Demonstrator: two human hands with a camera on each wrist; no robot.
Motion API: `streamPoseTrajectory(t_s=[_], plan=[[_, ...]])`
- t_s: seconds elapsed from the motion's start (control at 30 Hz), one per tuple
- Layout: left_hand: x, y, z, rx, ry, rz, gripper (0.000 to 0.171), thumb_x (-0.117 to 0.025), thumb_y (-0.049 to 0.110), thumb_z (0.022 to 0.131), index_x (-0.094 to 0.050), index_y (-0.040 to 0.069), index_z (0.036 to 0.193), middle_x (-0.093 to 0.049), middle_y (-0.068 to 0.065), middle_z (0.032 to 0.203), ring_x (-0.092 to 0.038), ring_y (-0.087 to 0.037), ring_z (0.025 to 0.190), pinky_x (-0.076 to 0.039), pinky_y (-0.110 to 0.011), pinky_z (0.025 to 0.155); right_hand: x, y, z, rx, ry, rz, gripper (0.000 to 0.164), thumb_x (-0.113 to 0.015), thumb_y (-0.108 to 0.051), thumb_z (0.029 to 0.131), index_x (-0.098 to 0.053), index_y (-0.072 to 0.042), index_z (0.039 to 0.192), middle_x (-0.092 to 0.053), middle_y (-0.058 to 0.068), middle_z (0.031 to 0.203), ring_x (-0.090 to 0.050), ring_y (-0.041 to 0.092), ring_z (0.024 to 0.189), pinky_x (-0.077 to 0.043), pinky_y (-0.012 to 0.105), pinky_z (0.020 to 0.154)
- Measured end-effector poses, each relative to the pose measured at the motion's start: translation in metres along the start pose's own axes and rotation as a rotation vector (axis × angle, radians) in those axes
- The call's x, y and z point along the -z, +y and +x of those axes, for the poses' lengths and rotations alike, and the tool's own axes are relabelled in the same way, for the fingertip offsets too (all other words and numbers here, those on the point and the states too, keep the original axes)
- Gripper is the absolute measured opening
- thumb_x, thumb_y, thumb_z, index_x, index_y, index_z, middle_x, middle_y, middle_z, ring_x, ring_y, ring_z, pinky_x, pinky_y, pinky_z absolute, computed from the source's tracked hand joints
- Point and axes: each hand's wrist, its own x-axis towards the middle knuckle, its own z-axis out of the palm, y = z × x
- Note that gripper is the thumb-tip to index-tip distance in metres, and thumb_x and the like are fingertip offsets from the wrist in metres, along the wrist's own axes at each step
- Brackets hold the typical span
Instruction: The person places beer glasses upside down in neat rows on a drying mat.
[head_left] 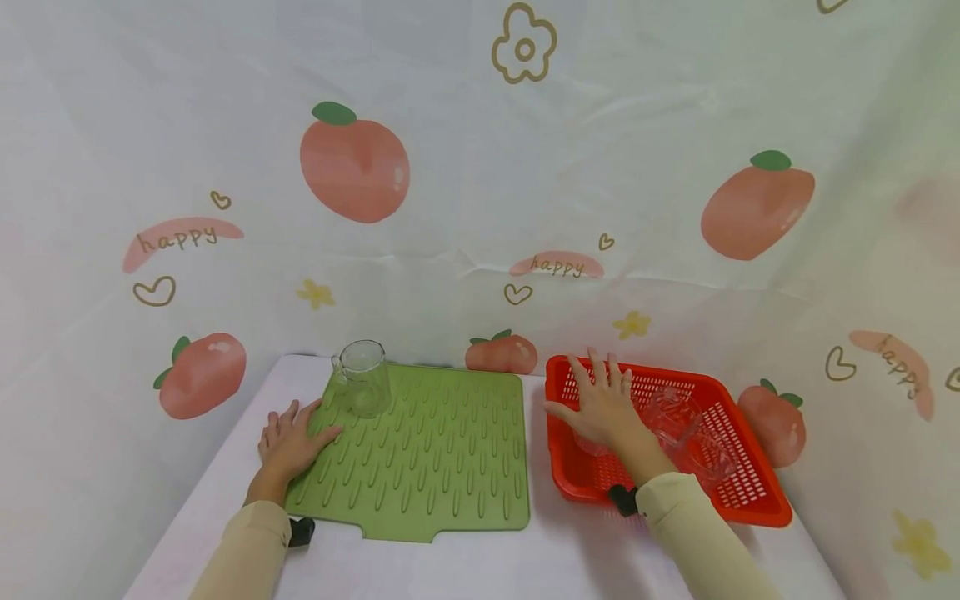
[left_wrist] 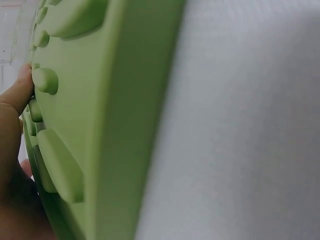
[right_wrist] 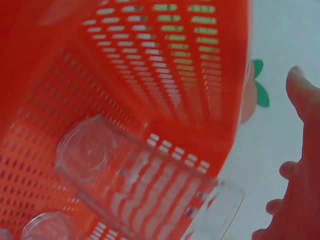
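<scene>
My left hand [head_left: 291, 450] rests at the left edge of a green drying mat [head_left: 450, 450], its thumb on the mat and its fingers spread over the table beside it. In the left wrist view the thumb [left_wrist: 20, 90] touches the mat near its raised ridges. A clear glass mug [head_left: 367, 385] stands upright on the mat's far left corner, just beyond that hand. Over the red plastic basket [head_left: 558, 475] hovers my right hand [head_left: 606, 408], fingers spread and holding nothing. Inside lie clear glasses, among them one glass [right_wrist: 150, 180] leaning against the basket wall.
The mat and the basket stand side by side on a white table [head_left: 480, 571], with a narrow gap between them. A white cloth [head_left: 450, 300] printed with fruit and hearts hangs behind the table and along its sides.
</scene>
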Motion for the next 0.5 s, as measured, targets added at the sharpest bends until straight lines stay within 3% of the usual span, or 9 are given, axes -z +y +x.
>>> streamPoseTrajectory(t_s=[0.2,0.5], plan=[[0.001,0.001,-0.002,-0.004,0.01,-0.01,0.085,-0.057,0.059,0.098,-0.023,0.012,0.161,0.0,-0.033,0.167,0.015,-0.062,0.15,0.004,-0.08,0.114,0.005,0.016,-0.007,-0.001,-0.021,0.024,0.1,-0.068,-0.06,0.088,-0.023,-0.01,0.162,-0.013,0.03,0.166,-0.008,0.06,0.151,-0.009,0.078,0.118],[0.001,0.002,-0.002,-0.011,0.005,-0.007,0.089,-0.057,0.061,0.097,-0.022,0.011,0.161,0.001,-0.034,0.166,0.015,-0.064,0.149,0.003,-0.081,0.113,0.019,0.025,-0.013,-0.042,-0.141,0.053,0.098,-0.075,-0.049,0.089,-0.023,-0.007,0.161,-0.01,0.03,0.167,-0.015,0.062,0.148,-0.034,0.078,0.108]])
